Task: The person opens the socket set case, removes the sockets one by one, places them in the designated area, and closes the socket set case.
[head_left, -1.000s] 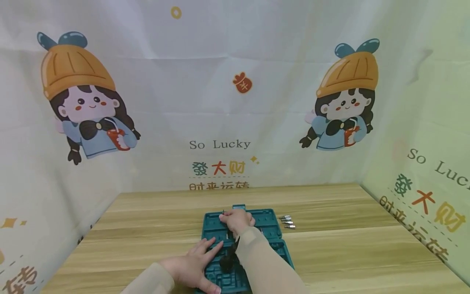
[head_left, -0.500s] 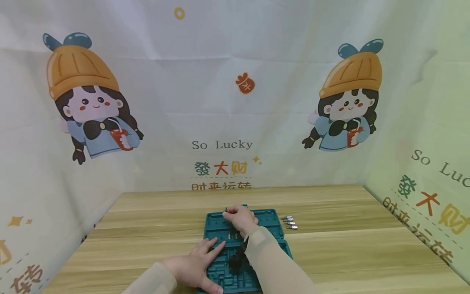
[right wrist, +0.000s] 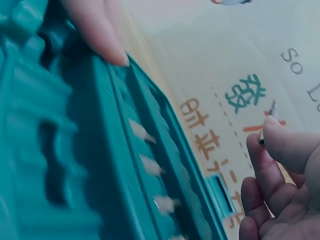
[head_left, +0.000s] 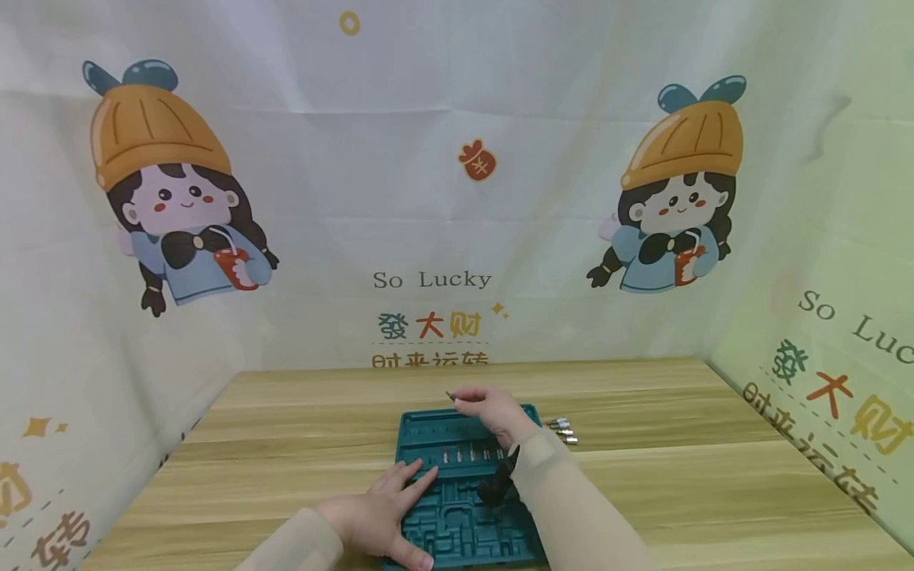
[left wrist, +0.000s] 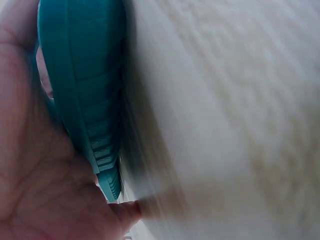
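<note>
My left hand point(head_left: 378, 507) lies with fingers spread over the left edge of an open teal plastic tool case point(head_left: 428, 424). In the left wrist view, the palm is against the ribbed side of the case point(left wrist: 90, 100). Above the far edge of the lid, my right hand point(head_left: 496, 412) pinches a small pointed screwdriver bit point(head_left: 451, 395) between thumb and index finger. The right wrist view shows the bit's metal tip point(right wrist: 272, 108) poking out past the thumb, other fingers curled below. Several bits point(head_left: 473, 454) stand in a row in the lid's slots.
Several silver sockets point(head_left: 566, 435) lie loose on the wooden table point(head_left: 664, 460), right of the case. A dark device point(head_left: 496, 485) at the right wrist overlaps the moulded lower half of the case. A printed cloth point(head_left: 314, 238) hangs behind.
My right hand has risen from the lid and moved right and away, carrying the bit and uncovering the row of bits. The left hand stays on the case's edge.
</note>
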Demonstrator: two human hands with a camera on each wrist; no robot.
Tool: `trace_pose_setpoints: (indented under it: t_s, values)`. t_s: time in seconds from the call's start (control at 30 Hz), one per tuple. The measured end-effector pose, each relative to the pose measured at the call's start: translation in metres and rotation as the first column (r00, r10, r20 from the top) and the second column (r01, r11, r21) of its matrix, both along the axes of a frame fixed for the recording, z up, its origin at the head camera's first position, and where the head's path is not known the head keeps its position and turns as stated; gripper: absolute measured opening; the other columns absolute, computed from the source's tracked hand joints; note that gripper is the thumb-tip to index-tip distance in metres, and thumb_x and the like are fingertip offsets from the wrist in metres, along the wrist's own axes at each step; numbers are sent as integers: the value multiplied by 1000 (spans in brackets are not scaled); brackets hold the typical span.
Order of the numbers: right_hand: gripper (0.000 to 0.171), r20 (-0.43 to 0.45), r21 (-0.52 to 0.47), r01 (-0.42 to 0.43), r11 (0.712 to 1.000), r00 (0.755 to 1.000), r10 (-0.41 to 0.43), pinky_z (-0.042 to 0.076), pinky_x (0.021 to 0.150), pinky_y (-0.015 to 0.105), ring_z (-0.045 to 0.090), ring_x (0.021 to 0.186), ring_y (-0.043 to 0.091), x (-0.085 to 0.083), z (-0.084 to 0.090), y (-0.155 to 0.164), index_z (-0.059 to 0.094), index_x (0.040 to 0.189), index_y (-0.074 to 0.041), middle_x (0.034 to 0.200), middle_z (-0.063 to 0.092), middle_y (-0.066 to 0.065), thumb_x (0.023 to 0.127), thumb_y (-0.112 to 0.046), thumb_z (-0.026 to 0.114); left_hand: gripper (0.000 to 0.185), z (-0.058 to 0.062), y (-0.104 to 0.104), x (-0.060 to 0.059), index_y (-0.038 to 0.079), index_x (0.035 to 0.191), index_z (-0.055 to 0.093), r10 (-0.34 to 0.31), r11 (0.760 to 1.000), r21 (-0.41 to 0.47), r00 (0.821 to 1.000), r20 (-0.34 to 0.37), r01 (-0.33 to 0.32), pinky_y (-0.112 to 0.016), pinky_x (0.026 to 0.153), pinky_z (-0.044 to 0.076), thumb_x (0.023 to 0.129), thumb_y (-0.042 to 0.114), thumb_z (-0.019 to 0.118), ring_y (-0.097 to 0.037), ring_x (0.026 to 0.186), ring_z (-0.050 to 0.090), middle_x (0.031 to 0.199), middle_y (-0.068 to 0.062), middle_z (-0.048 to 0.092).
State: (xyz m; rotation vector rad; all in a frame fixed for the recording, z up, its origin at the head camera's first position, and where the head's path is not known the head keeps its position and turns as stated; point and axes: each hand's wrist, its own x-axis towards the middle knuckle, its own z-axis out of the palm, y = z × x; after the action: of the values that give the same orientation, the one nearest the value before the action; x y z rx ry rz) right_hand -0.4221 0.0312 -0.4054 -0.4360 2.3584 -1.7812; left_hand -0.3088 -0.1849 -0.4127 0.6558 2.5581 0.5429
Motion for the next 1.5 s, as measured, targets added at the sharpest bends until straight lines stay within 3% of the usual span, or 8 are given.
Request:
trace_pose_setpoints:
  t_s: [0.37,0.6,0.9,1.13,1.23,1.5]
  values:
    - [19,-53,89,93,992,995,-89,39,96,52,57,104,27,-1,3,54,69,105,0,104,65,8,92,-13,65,105,-3,0,-2,29,156,14,-5,1000,8,1000,17,5,-64,106,21,74,64,71,-36,145,5,161,-3,7]
    - [23,-50,129,109,986,993,-103,43,94,49,58,105,28,4,-1,100,68,110,3,108,65,10,93,-12,64,105,-6,-7,-6,34,155,12,-12,998,63,999,29,10,-67,105,19,74,67,69,-38,145,1,161,-4,5]
    - [15,-68,232,141,963,989,-128,46,83,43,58,92,21,16,-7,144,69,100,0,96,65,5,91,-12,66,104,2,-1,0,28,156,14,0,1000,22,1000,22,0,-64,106,22,76,59,73,-36,145,4,161,-4,7]
    - [15,-99,317,145,937,988,-120,44,79,40,56,91,21,23,-13,164,69,94,-1,94,66,4,87,-14,72,104,-12,-8,-7,41,153,12,-6,997,74,1000,12,5,-68,104,18,71,70,68,-37,145,1,161,-2,6]
    - [13,-115,343,151,927,986,-118,44,78,38,57,89,21,25,-16,167,70,92,-2,92,66,3,85,-12,74,105,-7,-6,-5,39,154,13,6,998,58,1000,20,-7,-66,106,17,71,68,70,-36,146,1,161,-2,6]
    - [10,-38,304,203,931,979,-201,41,75,33,53,84,21,28,-27,168,70,89,-3,90,64,5,82,-6,75,106,1,-1,0,29,156,12,6,1000,28,999,46,-8,-65,107,18,74,61,73,-36,146,1,161,-5,5]
